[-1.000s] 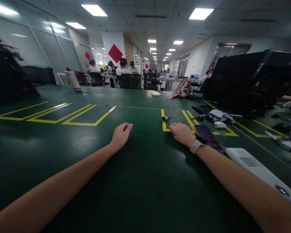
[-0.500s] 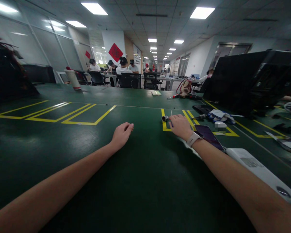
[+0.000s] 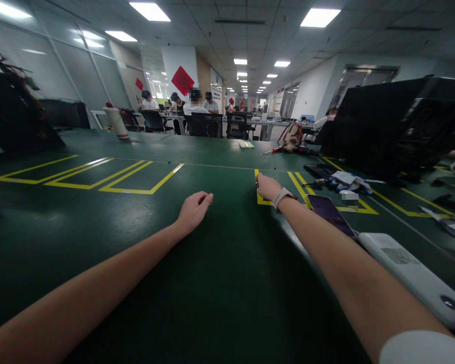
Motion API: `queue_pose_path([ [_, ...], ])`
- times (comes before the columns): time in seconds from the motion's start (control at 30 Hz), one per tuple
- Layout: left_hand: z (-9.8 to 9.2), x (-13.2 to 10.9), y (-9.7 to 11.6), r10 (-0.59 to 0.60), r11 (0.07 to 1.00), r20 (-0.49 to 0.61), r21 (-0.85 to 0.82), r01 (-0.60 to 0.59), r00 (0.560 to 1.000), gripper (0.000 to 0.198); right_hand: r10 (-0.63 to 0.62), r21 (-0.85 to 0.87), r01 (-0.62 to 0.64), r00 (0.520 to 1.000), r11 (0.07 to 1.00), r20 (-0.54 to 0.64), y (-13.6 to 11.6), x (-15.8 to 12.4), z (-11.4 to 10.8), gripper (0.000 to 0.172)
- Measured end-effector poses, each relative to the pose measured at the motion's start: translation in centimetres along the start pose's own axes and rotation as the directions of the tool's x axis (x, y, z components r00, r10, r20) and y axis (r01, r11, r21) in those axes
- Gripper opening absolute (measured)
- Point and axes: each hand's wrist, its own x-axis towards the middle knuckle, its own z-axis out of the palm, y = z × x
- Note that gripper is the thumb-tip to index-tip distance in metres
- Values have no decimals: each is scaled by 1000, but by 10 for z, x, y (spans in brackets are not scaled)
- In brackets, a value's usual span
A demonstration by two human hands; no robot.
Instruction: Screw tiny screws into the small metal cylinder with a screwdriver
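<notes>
My left hand (image 3: 195,208) rests on the green table (image 3: 227,283) with its fingers loosely curled in and the thumb alongside; nothing shows in it. My right hand (image 3: 268,187), a watch (image 3: 282,197) on its wrist, is closed at the left line of a yellow taped outline (image 3: 264,202). Its fingertips are turned away, with a small dark bit showing beside them; what they hold is hidden. The short metal cylinder seen there earlier is out of sight. To the right of this hand lie a dark phone (image 3: 330,215) and a screwdriver-like tool (image 3: 317,182).
A long white device (image 3: 413,273) lies by my right forearm. Behind the phone are a crumpled cloth (image 3: 349,180) and a small white case (image 3: 349,196). A black computer case (image 3: 387,126) stands far right, a pale bottle (image 3: 117,123) far left. People (image 3: 197,105) sit beyond the table.
My right hand has moved left and turned over the spot where the metal cylinder and a thin pale stick were visible; both are now hidden. My left hand has barely moved.
</notes>
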Motion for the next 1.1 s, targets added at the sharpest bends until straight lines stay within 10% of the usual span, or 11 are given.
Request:
queue_pose_path([
  [0.33,1,-13,30,189,977,139,78,-201,972,28,-248,233,253,967,939,-53,-24,-54,4,22],
  [0.63,3,-37,68,281,960,204,-46,-278,938,22,-561,436,550,820,713,-116,-60,-164,-6,21],
  [1.0,1,-50,92,272,962,45,-38,-270,961,18,-402,710,345,911,614,-96,-55,-192,-7,22],
  [1.1,-1,-53,96,266,964,170,-26,-265,949,20,-347,780,249,937,574,-44,-52,-195,-6,22],
])
